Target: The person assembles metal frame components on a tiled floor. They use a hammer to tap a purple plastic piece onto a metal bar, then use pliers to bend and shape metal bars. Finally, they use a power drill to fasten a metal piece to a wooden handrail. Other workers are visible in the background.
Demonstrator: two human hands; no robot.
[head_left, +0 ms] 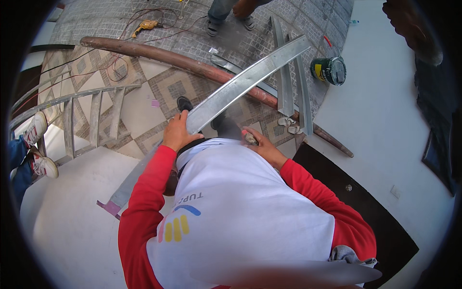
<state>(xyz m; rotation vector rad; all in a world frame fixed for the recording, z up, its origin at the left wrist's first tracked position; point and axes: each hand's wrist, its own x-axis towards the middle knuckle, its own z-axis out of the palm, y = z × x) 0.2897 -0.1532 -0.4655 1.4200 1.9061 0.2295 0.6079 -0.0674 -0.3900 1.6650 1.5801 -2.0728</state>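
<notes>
A long galvanized metal channel (245,79) runs slantwise past my left side, from the white surface behind me to the far right. My left hand (177,133) grips its edge, with the fingers over the near rim and the thumb toward my waist. In front of my belly my right hand (262,147) is closed around a small object with a red part and a greyish part. Most of that object is hidden by the fingers and my shirt, so its kind is unclear. A purple patch (110,208) marks the channel's near left end.
Beneath the channel lies a long reddish-brown pole (168,57). More metal channels (283,72) rest at the right beside a dark bucket (328,70). A yellow drill (146,26) with cords lies far left. A ladder (67,103) and another person's shoes (42,164) are at left.
</notes>
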